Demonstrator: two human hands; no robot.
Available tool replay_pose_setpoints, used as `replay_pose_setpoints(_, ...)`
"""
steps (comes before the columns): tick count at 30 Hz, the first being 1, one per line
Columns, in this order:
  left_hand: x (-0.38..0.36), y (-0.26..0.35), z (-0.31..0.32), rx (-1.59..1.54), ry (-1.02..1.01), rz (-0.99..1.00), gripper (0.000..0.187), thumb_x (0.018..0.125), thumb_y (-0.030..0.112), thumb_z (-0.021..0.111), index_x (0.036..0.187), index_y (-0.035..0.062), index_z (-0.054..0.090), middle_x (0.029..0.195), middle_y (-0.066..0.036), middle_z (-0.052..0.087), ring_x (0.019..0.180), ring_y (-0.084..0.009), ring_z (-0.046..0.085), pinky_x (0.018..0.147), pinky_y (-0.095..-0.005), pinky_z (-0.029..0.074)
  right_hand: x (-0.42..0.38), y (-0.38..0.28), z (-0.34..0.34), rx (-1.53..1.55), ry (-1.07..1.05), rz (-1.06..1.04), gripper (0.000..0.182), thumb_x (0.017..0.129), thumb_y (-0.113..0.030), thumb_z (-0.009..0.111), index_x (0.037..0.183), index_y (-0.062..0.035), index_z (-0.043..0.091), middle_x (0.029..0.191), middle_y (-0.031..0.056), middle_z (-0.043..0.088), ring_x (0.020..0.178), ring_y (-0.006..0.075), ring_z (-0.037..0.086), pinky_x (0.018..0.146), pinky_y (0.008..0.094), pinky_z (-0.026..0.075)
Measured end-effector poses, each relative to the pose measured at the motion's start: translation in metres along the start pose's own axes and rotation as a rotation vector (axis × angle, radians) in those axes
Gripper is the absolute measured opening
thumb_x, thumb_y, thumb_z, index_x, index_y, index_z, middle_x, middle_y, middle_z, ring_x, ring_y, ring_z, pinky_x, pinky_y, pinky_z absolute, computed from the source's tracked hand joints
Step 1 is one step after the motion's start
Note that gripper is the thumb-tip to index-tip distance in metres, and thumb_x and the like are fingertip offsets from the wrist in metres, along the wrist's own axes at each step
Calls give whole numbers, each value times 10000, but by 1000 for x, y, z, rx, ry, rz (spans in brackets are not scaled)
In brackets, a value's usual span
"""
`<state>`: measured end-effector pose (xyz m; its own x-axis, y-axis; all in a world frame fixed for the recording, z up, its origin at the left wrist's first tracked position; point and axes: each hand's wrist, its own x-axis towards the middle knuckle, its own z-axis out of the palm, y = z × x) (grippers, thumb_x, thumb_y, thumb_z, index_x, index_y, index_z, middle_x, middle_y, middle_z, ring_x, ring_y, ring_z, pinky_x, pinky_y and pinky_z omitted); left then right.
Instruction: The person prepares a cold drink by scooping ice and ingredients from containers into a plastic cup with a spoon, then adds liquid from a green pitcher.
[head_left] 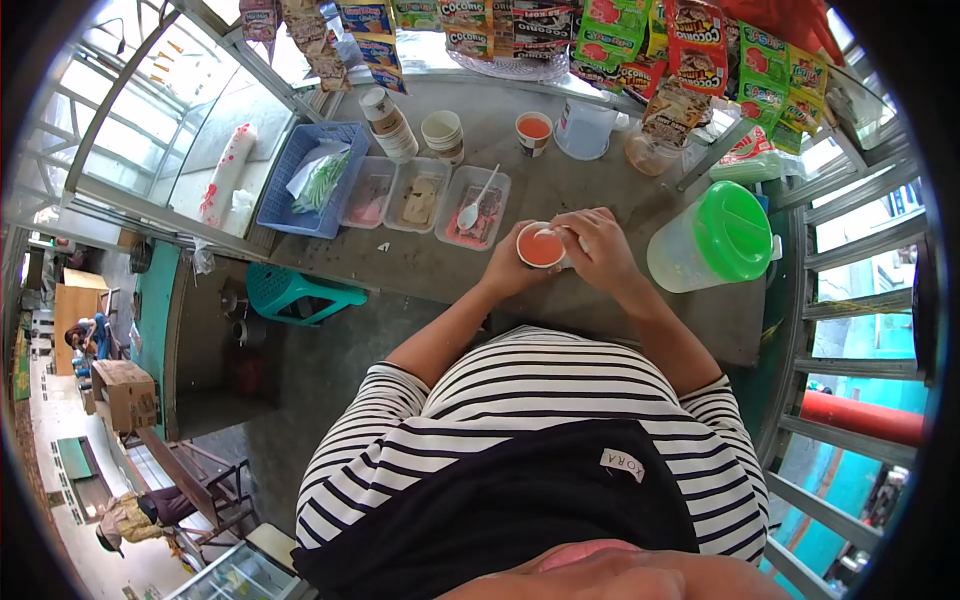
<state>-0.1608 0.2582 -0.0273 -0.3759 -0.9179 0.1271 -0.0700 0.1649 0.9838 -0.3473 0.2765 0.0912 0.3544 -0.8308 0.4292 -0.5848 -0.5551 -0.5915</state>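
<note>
My left hand (507, 271) is closed around a paper cup (541, 246) filled with orange drink, close to the table's front edge. Over its rim, the closed fingers of my right hand (603, 252) pinch a small white utensil that dips into the drink; it looks like a spoon, mostly hidden by the fingers. Just left of the cup stands a clear tub (462, 232) of reddish contents with a white plastic spoon (478, 204) lying in it. A second cup of orange drink (534, 131) stands farther back.
Two more tubs, one with pink contents (369, 200) and one with beige (418, 203), sit beside a blue basket (291, 200). Paper cup stacks (389, 128) stand behind. At right is a green-lidded pitcher (700, 245). Drink sachets (610, 35) hang overhead; a teal stool (300, 292) is at lower left.
</note>
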Motion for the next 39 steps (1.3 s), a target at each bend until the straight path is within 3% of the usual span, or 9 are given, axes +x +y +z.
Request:
replay_pose_setpoints(6,37,10,-33,48,-44,117,756,673,193,901,1306,47,513,1232,-86,611,1134,-203,613,982,-353,484,-7,-14,-4,27,238,-16,155,908,-53,579,1031,-59,674,904,104,707,821,295,656,822,393,465)
replay_pose_setpoints(9,57,15,-43,51,-52,65,772,678,204,902,1307,44,486,1198,-87,623,1114,-200,616,980,-355,486,-14,-10,15,131,408,109,158,972,-83,545,1057,-32,668,891,96,703,797,234,646,795,351,473)
replay_pose_setpoints(11,68,17,-47,14,-34,61,780,680,213,905,1307,44,473,1178,-86,631,1102,-200,621,973,-352,491,-13,-8,26,532,730,403,202,1029,-159,524,1079,-15,658,864,77,692,785,158,620,764,295,473)
replay_pose_setpoints(14,105,-24,-55,58,24,196,790,684,224,914,1302,44,455,1135,-75,651,1066,-182,629,947,-335,503,-13,3,22,871,945,479,252,1049,-221,524,1113,-8,644,858,65,683,767,118,595,734,259,464)
replay_pose_setpoints(17,136,-43,-66,-383,-11,65,731,746,93,874,1319,64,421,1094,-83,617,973,-146,651,712,-265,568,-24,5,18,918,1046,557,257,1045,-233,533,1135,-12,631,856,67,686,743,122,588,704,252,456)
replay_pose_setpoints(18,145,-41,-71,-386,-26,69,731,746,93,874,1319,64,421,1094,-83,617,973,-146,651,712,-265,568,-29,5,17,910,1061,554,257,1045,-233,533,1135,-12,631,856,67,686,743,122,588,704,252,456)
replay_pose_setpoints(20,159,-38,-81,-233,73,81,790,695,192,917,1309,32,447,1200,-90,603,1106,-167,600,948,-319,496,-39,3,18,953,1134,618,256,1040,-238,538,1133,-18,628,851,65,685,742,129,586,686,273,454)
replay_pose_setpoints(26,198,-61,-95,-168,151,47,857,681,206,926,1344,-12,429,1204,-106,599,1118,-191,597,966,-329,485,-64,-5,30,1279,1252,765,246,1012,-260,569,1112,-44,631,798,33,662,705,142,563,646,309,431)
replay_pose_setpoints(39,223,-106,-88,372,507,110,806,675,261,897,1301,-21,476,1189,-210,599,1104,-357,609,944,-417,477,-83,-22,41,1288,1381,879,213,1000,-248,579,1095,-67,636,791,10,628,709,137,528,643,304,414)
